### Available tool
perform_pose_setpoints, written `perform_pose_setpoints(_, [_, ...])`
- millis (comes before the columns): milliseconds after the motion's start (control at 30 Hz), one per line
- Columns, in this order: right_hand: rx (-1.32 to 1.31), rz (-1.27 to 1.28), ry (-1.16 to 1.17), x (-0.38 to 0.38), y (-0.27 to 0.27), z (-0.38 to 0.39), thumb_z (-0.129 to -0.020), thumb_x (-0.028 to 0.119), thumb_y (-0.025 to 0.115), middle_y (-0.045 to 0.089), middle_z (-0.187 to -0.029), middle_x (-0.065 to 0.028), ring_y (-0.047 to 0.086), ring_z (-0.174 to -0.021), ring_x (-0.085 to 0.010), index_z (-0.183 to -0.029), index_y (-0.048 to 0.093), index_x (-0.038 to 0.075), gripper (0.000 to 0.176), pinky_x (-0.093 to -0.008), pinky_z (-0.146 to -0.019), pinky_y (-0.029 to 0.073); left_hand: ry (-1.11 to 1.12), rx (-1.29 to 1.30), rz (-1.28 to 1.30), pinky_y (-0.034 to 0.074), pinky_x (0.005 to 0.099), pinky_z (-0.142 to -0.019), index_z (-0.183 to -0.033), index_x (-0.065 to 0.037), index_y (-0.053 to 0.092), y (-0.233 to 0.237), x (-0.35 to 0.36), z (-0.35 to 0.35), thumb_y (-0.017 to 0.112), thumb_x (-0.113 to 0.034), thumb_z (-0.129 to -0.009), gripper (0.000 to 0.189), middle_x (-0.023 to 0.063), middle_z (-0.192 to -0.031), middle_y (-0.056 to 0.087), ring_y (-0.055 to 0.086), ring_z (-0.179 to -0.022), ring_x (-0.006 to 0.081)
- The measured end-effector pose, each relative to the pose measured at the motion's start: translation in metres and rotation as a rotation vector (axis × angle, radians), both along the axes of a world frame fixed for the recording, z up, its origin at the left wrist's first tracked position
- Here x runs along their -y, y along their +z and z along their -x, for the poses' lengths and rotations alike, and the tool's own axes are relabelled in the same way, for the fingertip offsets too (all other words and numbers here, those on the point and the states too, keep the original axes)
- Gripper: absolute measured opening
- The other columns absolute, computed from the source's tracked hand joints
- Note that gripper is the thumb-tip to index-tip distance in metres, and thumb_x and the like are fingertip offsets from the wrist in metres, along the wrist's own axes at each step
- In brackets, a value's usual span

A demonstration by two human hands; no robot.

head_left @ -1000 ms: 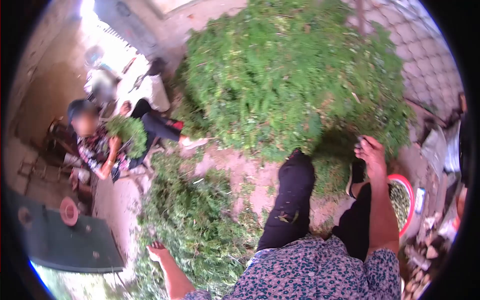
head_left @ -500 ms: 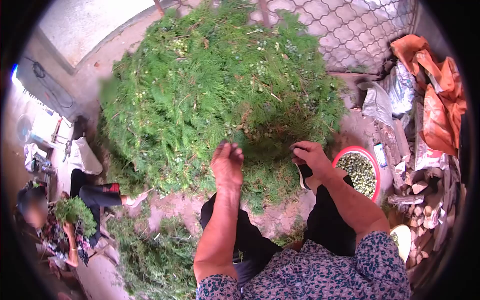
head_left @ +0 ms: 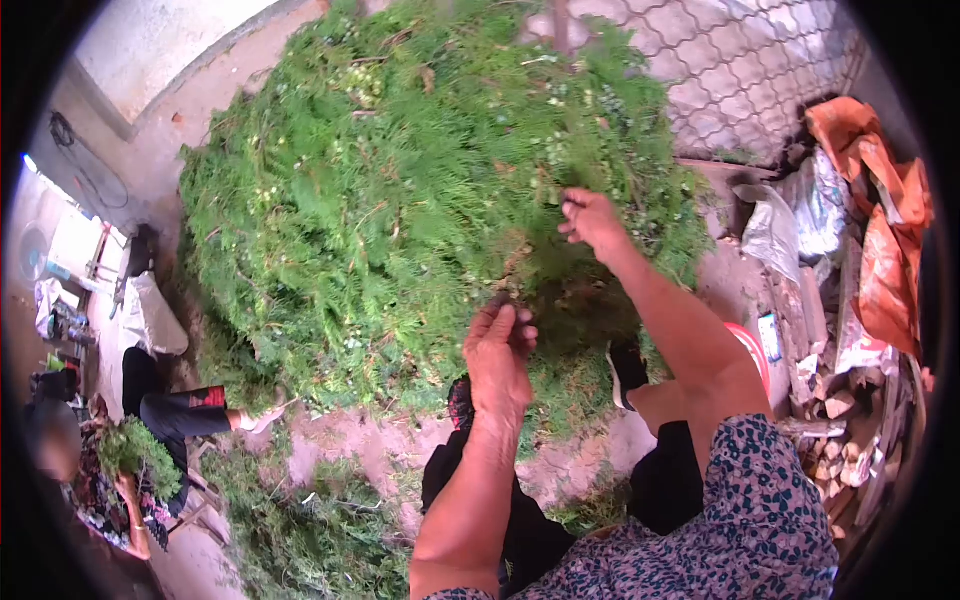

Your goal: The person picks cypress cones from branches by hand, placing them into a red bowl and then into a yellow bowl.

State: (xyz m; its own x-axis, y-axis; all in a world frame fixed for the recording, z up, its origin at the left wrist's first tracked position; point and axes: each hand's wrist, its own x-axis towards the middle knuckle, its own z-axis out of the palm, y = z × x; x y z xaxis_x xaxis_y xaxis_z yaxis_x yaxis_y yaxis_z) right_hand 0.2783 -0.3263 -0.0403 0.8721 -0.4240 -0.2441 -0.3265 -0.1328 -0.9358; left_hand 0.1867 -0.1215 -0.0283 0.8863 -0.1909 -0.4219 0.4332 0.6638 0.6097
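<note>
Greenery (head_left: 350, 200) lies heaped before you; your right hand (head_left: 597, 226) reaches beyond your left hand (head_left: 496, 362), the 2 apart, grips unclear.

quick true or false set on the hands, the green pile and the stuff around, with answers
1. The left hand reaches farther out over the green pile than the right hand. False: the right hand is farther out.
2. The other person holds greenery. True.
3. The orange sheet lies left of the pile. False: it is on the right.
4. The right arm partly hides the red-rimmed tub. True.
</note>
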Motion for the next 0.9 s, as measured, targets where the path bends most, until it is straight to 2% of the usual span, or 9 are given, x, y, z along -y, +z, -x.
perform_pose_setpoints(200, [0.071, 0.213, -0.085, -0.014, -0.016, -0.066, -0.086, 0.008, 0.049, 0.058, -0.1, -0.0111, 0.058, -0.067, -0.018, -0.115, 0.052, 0.003, 0.029, -0.0295, -0.055, 0.047, 0.0, -0.067, 0.004, 0.044, 0.024, -0.055, -0.109, -0.003, 0.051, 0.001, -0.004, -0.009, 0.053, -0.01, -0.086, 0.024, 0.0059, -0.079, 0.057, 0.051, -0.062, 0.0139])
perform_pose_setpoints(267, [0.599, 1.016, -0.228, -0.025, -0.03, -0.075, -0.082, 0.006, 0.052, 0.059, -0.094, -0.0116, 0.056, -0.064, -0.0198, -0.102, 0.057, 0.001, 0.021, -0.032, -0.055, 0.047, 0.043, -0.105, 0.006, 0.043, 0.0242, -0.055, -0.106, -0.004, 0.052, 0.002, -0.006, -0.01, 0.053, -0.01, -0.086, 0.021, 0.0052, -0.079, 0.056, 0.051, -0.063, 0.0136])
perform_pose_setpoints(300, [0.763, 0.782, -0.132, -0.045, -0.025, -0.075, -0.079, 0.004, 0.054, 0.06, -0.085, -0.011, 0.055, -0.06, -0.0197, -0.089, 0.059, 0.002, 0.011, -0.0346, -0.055, 0.046, 0.12, -0.092, 0.025, 0.043, 0.0243, -0.056, -0.105, -0.005, 0.052, 0.002, -0.007, -0.012, 0.053, -0.011, -0.086, 0.02, 0.0045, -0.078, 0.056, 0.05, -0.063, 0.0132])
perform_pose_setpoints(367, [0.474, 0.02, 0.225, -0.094, -0.017, -0.066, -0.08, 0.001, 0.054, 0.061, -0.076, -0.013, 0.057, -0.059, -0.0165, -0.087, 0.061, 0.0, 0.01, -0.0265, -0.045, 0.05, 0.202, -0.074, 0.042, 0.042, 0.0244, -0.056, -0.103, -0.005, 0.051, 0.008, -0.011, -0.016, 0.053, -0.012, -0.086, 0.018, 0.0038, -0.078, 0.055, 0.049, -0.063, 0.0128])
perform_pose_setpoints(467, [0.062, -0.554, 0.347, -0.154, -0.021, -0.064, -0.086, 0.01, 0.053, 0.06, -0.09, -0.0176, 0.064, -0.063, -0.0202, -0.113, 0.049, -0.006, 0.031, -0.0235, -0.041, 0.05, 0.407, -0.095, 0.037, 0.041, 0.0221, -0.054, -0.103, -0.006, 0.052, 0.015, -0.026, -0.021, 0.054, -0.01, -0.085, 0.018, 0.0036, -0.076, 0.057, 0.05, -0.059, 0.0112])
perform_pose_setpoints(633, [0.046, -0.783, 0.207, -0.2, -0.033, -0.093, -0.087, 0.016, 0.052, 0.052, -0.104, -0.014, 0.064, -0.069, -0.0221, -0.119, 0.04, -0.002, 0.039, -0.0295, -0.046, 0.049, 0.55, -0.083, -0.005, 0.04, 0.0236, -0.057, -0.102, -0.006, 0.05, 0.016, -0.048, -0.027, 0.054, -0.013, -0.086, 0.018, 0.0015, -0.075, 0.052, 0.047, -0.062, 0.0104])
perform_pose_setpoints(700, [-0.052, -0.592, 0.032, -0.207, -0.037, -0.102, -0.088, 0.018, 0.052, 0.057, -0.082, -0.0092, 0.061, -0.058, -0.0202, -0.089, 0.052, 0.003, 0.016, -0.0277, -0.039, 0.047, 0.542, -0.086, -0.002, 0.04, 0.0244, -0.058, -0.104, -0.006, 0.05, 0.016, -0.051, -0.027, 0.053, -0.015, -0.087, 0.02, 0.0011, -0.076, 0.052, 0.046, -0.064, 0.0102])
perform_pose_setpoints(800, [-0.081, -0.87, 0.098, -0.2, -0.037, -0.111, -0.086, 0.022, 0.055, 0.057, -0.071, -0.006, 0.057, -0.052, -0.0169, -0.084, 0.053, 0.004, 0.018, -0.0284, -0.039, 0.046, 0.488, -0.076, 0.006, 0.04, 0.0245, -0.058, -0.104, -0.006, 0.05, 0.016, -0.052, -0.029, 0.053, -0.015, -0.087, 0.02, 0.001, -0.076, 0.052, 0.046, -0.063, 0.0101])
perform_pose_setpoints(900, [-0.012, -0.785, 0.063, -0.19, -0.035, -0.119, -0.082, 0.02, 0.061, 0.055, -0.064, -0.0051, 0.053, -0.046, -0.0142, -0.081, 0.056, 0.004, 0.017, -0.0287, -0.038, 0.045, 0.473, -0.06, 0.019, 0.04, 0.0245, -0.058, -0.104, -0.006, 0.051, 0.017, -0.051, -0.028, 0.053, -0.016, -0.087, 0.02, 0.0009, -0.076, 0.052, 0.046, -0.064, 0.01])
